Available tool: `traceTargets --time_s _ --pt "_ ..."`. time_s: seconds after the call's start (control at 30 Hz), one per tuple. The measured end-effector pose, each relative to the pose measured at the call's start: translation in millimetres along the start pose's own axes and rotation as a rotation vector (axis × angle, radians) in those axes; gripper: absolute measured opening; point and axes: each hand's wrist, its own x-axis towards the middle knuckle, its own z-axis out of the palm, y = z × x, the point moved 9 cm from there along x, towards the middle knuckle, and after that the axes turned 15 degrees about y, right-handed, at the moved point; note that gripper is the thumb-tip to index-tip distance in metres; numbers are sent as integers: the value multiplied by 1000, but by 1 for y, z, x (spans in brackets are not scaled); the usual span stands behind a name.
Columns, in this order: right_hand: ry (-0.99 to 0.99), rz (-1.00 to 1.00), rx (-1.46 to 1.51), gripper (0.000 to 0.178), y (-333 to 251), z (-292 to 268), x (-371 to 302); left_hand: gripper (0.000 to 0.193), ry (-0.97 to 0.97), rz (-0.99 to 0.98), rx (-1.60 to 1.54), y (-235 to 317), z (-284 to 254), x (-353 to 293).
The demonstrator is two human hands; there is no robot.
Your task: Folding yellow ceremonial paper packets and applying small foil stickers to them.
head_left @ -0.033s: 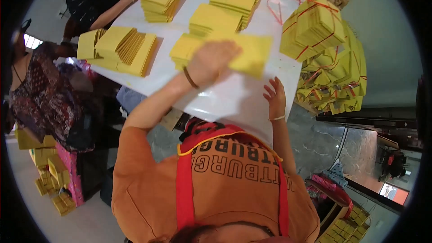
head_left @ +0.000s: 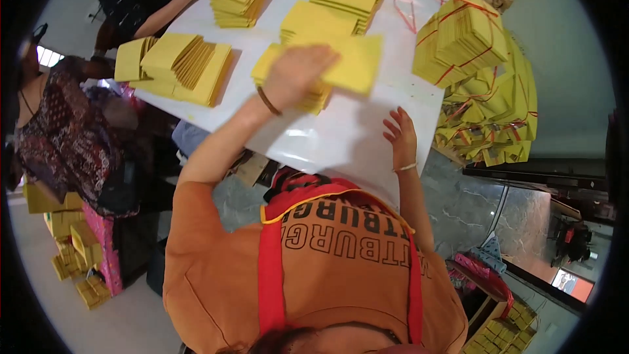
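My left hand point(head_left: 300, 73) is over the nearest stack of flat yellow paper pieces point(head_left: 263, 65). Its fingers are closed on the left part of one flat, envelope-like yellow paper piece point(head_left: 359, 64), which juts out to the right and is slightly blurred. The fingertips' underside is hidden. Below and to the right of that piece, my right hand point(head_left: 401, 132) is above the near right side of the white table point(head_left: 373, 137). Its fingers are spread with nothing in them.
More yellow stacks stand beyond point(head_left: 318, 19) and to the left point(head_left: 180, 69). On the right, a yellow bundle tied with red string point(head_left: 462, 39) rests by the table edge, above other tied bundles point(head_left: 491, 115). A co-worker's arm point(head_left: 173, 13) reaches in at the far left.
My left hand has moved slightly left and away from me, carrying the yellow paper piece farther over the stack. My right hand has barely moved.
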Motion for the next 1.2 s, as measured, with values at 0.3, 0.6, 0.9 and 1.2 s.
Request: traceTargets --time_s 0.3,0.6,0.9,1.2 --pt "-146 212 -222 74 17 146 17 41 -432 -101 190 -90 33 -94" --pt "-132 -10 -172 65 83 197 75 68 -734 -400 -104 -129 62 -132" --pt "-168 115 14 66 71 196 43 76 -443 -1513 -322 -195 81 -231" --pt "-290 167 27 61 52 184 24 63 -443 -1845 -650 -145 65 -198"
